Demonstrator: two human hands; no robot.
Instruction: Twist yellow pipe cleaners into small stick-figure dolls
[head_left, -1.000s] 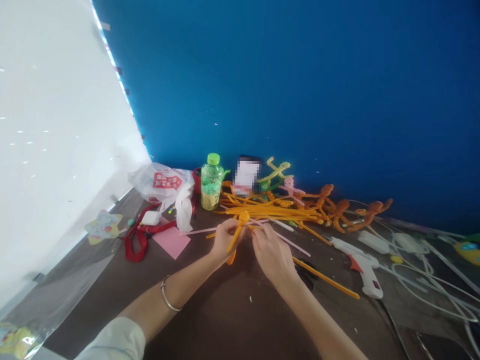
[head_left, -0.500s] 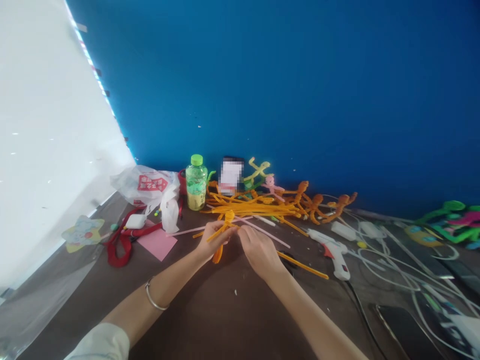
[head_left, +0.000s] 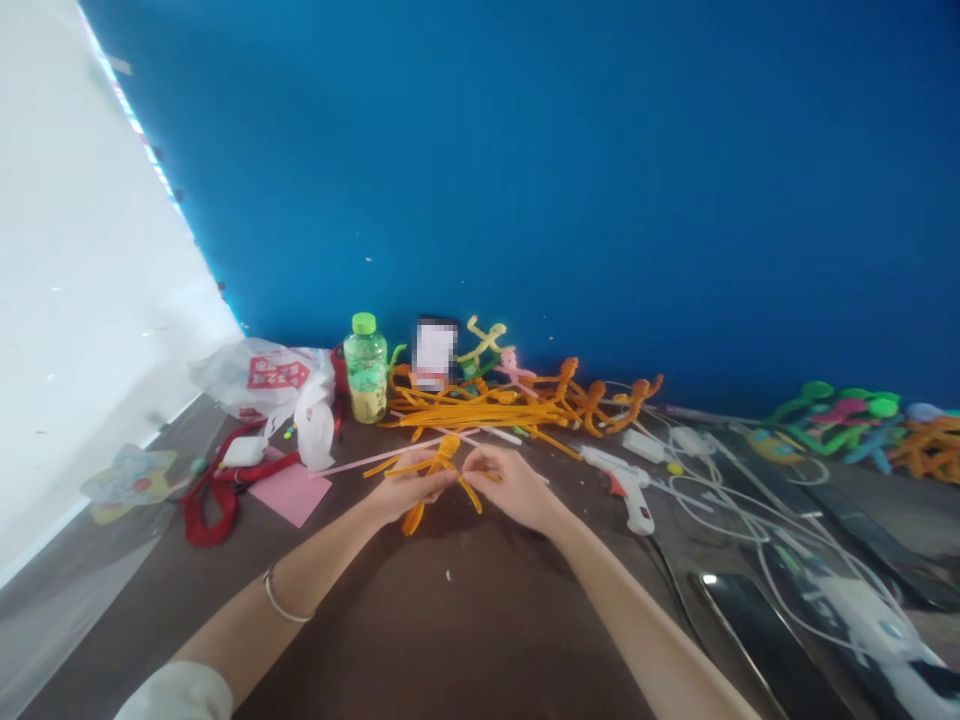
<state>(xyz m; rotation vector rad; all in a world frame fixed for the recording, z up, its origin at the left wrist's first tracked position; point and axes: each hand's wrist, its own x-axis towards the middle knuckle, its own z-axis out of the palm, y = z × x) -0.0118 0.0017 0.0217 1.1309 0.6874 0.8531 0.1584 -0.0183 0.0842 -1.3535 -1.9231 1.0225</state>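
The left hand (head_left: 409,485) and the right hand (head_left: 510,488) are held just above the desk (head_left: 480,610), each grip pinched between thumb and fingers on a small orange pipe-cleaner figure (head_left: 448,447). The figure sits between the two hands, with a twisted knot on top and a loose leg hanging below the left hand. Just behind it lie a heap of orange pipe cleaners (head_left: 472,412) and a long pale pink stem (head_left: 375,458) (straw or pipe cleaner, too thin to tell). Farther left are a pink paper square (head_left: 289,490) and a white plastic bag (head_left: 259,385). A green-capped plastic bottle (head_left: 365,375) stands by the blue wall (head_left: 570,180), and a white hot glue gun (head_left: 626,488) lies right of the hands. A silver bangle (head_left: 285,602) circles the left wrist.
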